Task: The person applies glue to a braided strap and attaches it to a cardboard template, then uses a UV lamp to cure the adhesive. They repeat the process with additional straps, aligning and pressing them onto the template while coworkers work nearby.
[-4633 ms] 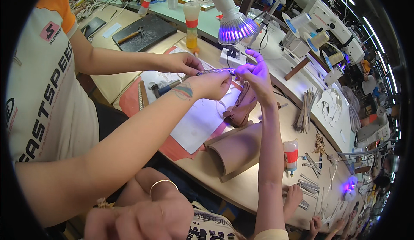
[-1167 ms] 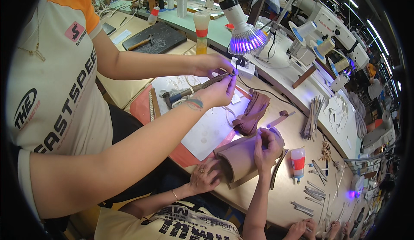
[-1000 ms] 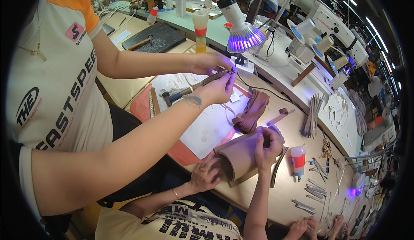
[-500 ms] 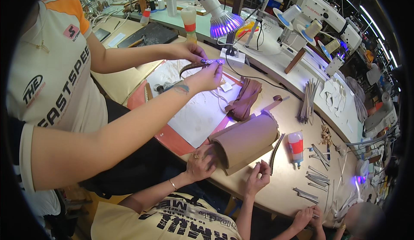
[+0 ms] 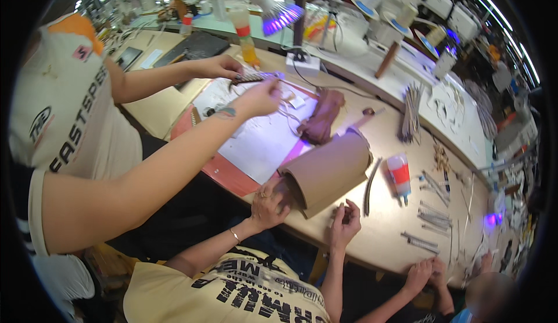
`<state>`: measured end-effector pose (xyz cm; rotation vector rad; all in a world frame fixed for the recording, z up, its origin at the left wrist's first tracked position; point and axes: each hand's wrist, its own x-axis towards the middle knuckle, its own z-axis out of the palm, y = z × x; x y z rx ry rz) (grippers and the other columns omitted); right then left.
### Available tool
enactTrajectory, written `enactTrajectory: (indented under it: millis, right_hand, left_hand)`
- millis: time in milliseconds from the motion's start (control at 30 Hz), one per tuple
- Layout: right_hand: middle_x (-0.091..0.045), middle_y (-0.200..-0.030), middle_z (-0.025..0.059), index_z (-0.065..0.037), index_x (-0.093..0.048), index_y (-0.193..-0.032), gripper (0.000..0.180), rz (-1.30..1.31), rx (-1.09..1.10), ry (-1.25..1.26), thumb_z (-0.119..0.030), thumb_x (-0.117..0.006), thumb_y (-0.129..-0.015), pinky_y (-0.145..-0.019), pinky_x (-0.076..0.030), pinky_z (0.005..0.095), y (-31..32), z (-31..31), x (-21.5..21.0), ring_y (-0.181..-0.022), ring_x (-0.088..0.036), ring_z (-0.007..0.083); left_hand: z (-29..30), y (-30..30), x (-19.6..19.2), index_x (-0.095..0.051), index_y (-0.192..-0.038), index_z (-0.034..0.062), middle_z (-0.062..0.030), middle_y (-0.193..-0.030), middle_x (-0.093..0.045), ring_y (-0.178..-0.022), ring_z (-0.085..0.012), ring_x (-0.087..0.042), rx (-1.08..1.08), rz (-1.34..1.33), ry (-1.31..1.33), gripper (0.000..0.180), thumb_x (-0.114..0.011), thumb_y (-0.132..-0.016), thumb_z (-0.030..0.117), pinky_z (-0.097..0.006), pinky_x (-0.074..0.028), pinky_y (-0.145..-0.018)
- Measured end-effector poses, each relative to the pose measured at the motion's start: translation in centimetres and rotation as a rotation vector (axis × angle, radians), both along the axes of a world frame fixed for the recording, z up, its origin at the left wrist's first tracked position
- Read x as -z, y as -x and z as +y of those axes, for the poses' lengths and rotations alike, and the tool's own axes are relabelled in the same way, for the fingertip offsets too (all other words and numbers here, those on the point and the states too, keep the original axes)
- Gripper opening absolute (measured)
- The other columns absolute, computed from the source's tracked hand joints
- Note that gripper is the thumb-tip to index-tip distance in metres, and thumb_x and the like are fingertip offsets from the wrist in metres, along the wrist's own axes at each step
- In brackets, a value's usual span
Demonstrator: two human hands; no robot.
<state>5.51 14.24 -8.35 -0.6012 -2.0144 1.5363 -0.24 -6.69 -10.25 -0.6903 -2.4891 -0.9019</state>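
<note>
My left hand [image 5: 268, 210], with a ring and a bracelet, is at the near left end of a brown rolled sheet [image 5: 328, 172]. Its fingers are apart and bent against the roll's end, partly blurred. My right hand [image 5: 346, 223] hovers at the table's front edge, just right of the roll. Its fingers are curled together, and what they hold, if anything, is too small to make out. Just beyond lies a dark narrow strip [image 5: 372, 187]. A clear bottle with a red band [image 5: 399, 178] stands or lies farther right; I cannot tell which.
At left a co-worker's hands [image 5: 247, 85] hold a patterned strip under a purple-lit lamp [image 5: 279, 18]. Reddish-brown folded material [image 5: 322, 114] lies behind the roll. Several short strips [image 5: 435, 215] lie at right, near another person's hands [image 5: 427, 273]. Sewing machines line the back.
The whole view has shifted slightly. My right hand's fingers have curled more and turned upward. My left hand stays by the roll. The co-worker's right hand has drawn back from the strip a little.
</note>
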Motion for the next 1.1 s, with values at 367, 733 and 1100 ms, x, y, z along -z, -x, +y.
enactTrajectory:
  millis: [367, 733, 1100]
  right_hand:
    - [-0.058, -0.105, 0.0111, -0.005, -0.062, -0.112, 0.035, -0.175, 0.425, -0.683, -0.021, -0.071, -0.082, -0.089, -0.036, 0.0392, -0.6, 1.5, -2.2, -0.098, -0.053, 0.0265]
    - [-0.063, -0.082, 0.0042, 0.0, -0.065, -0.102, 0.025, -0.32, 0.281, -0.269, -0.021, -0.066, -0.088, -0.075, -0.043, 0.0317, 1.8, 6.0, -1.4, -0.07, -0.058, 0.0177]
    - [-0.063, -0.093, 0.0015, 0.0, -0.06, -0.107, 0.018, 0.031, -0.025, 0.503, -0.011, -0.061, -0.094, -0.076, -0.043, 0.0206, -1.5, 6.4, -2.8, -0.084, -0.055, 0.006]
  left_hand:
    - [0.7, 0.3, -0.5, -0.064, -0.101, 0.005, -0.019, -0.124, -0.05, -0.115, -0.0363, -0.048, 0.013, 0.04, -0.023, 0.033, -0.066, -0.07, 0.016, -0.046, -0.039, -0.097]
    - [0.4, 0.3, -0.8, -0.063, -0.102, 0.003, -0.0202, -0.127, -0.048, -0.118, -0.0368, -0.046, 0.034, -0.052, -0.158, 0.031, -0.065, -0.072, 0.01, -0.045, -0.039, -0.097]
    - [0.7, 0.3, -0.8, -0.061, -0.101, 0.0012, -0.0223, -0.128, -0.046, -0.119, -0.0387, -0.046, 0.031, -0.108, -0.243, 0.029, -0.064, -0.072, 0.005, -0.046, -0.038, -0.1]
